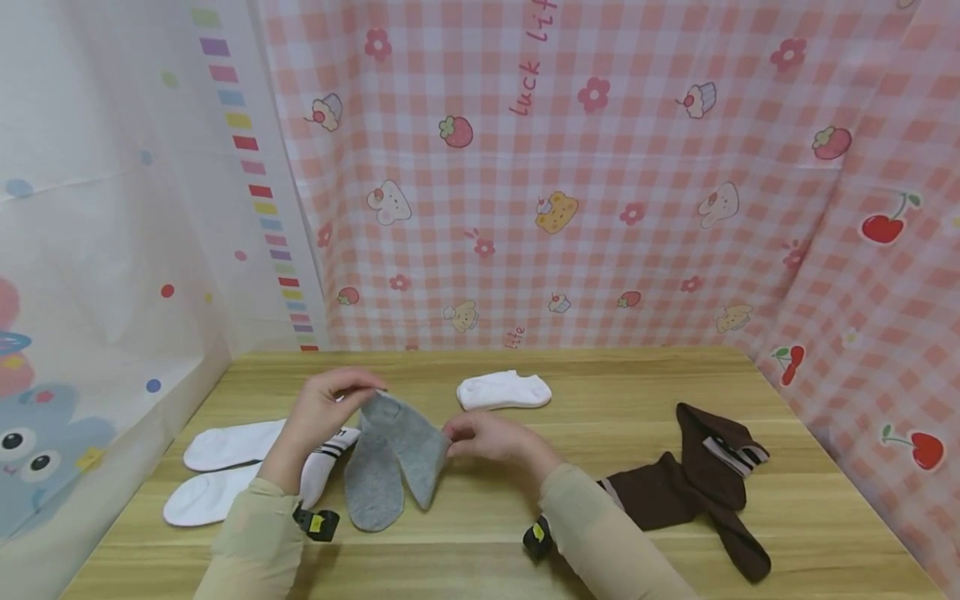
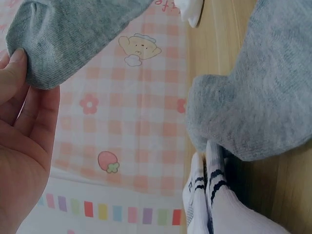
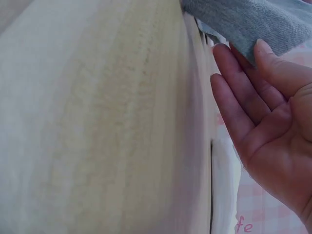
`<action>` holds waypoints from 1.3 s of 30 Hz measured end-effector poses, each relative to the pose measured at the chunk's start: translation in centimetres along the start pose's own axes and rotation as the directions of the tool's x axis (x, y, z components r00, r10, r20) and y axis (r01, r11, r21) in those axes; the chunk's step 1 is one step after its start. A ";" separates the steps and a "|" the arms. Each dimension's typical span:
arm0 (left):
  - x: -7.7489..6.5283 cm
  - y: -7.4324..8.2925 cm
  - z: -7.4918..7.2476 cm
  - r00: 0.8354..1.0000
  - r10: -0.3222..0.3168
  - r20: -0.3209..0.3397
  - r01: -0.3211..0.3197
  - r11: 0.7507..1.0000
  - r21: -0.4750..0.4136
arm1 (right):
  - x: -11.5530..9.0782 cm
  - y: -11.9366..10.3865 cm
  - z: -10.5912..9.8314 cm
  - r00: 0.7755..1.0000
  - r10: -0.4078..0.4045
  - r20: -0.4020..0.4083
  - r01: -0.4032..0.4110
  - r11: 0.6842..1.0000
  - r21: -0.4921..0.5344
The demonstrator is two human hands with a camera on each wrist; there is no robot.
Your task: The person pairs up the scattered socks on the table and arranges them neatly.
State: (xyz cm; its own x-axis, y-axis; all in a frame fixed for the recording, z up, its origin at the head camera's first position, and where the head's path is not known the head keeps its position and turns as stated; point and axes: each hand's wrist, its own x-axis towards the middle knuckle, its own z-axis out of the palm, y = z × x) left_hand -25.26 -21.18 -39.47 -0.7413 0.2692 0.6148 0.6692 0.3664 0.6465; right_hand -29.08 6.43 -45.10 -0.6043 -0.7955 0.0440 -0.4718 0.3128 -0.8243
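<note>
Two grey socks, or one sock folded over, show as two grey lobes (image 1: 375,483) in the head view. My left hand (image 1: 322,415) pinches the grey fabric at its upper end between thumb and fingers. With thumb and fingers, my right hand (image 1: 495,440) grips the upper right corner of the grey fabric (image 3: 263,24). The grey material hangs between both hands over the table, its left lobe rounded and its right one pointed. In the left wrist view, a grey heel (image 2: 209,112) overlaps the striped cuffs of the white socks.
White socks (image 1: 232,442) with black-striped cuffs lie left on the wooden table (image 1: 450,558), partly behind my left arm. A short white sock (image 1: 504,392) lies at the back. Brown socks (image 1: 660,492) with striped cuffs lie rumpled at the right. A checked curtain (image 1: 525,275) hangs behind.
</note>
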 end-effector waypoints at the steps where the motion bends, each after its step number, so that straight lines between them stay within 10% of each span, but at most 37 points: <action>1: -0.1 0.0 -0.1 1.000 -0.009 -0.007 0.009 1.000 0.001 | -0.1 0.0 0.0 1.000 0.011 -0.014 -0.011 1.000 0.018; 23: -0.6 -0.8 0.5 0.955 -0.259 -0.143 0.266 0.964 0.026 | -2.2 0.1 -2.1 0.939 0.046 -0.340 0.003 0.990 0.141; 39: 0.0 -0.7 3.7 0.889 -0.430 -0.160 0.400 0.897 -0.189 | -3.0 -0.2 -3.3 0.714 0.253 -0.653 -0.122 0.963 0.239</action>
State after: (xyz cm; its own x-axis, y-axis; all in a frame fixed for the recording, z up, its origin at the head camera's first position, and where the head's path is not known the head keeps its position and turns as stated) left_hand -25.91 -18.18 -41.59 -0.9383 -0.0602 0.3407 0.3135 0.2682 0.9109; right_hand -29.27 10.44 -43.18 -0.9700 -0.1496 0.1918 -0.2271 0.2748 -0.9343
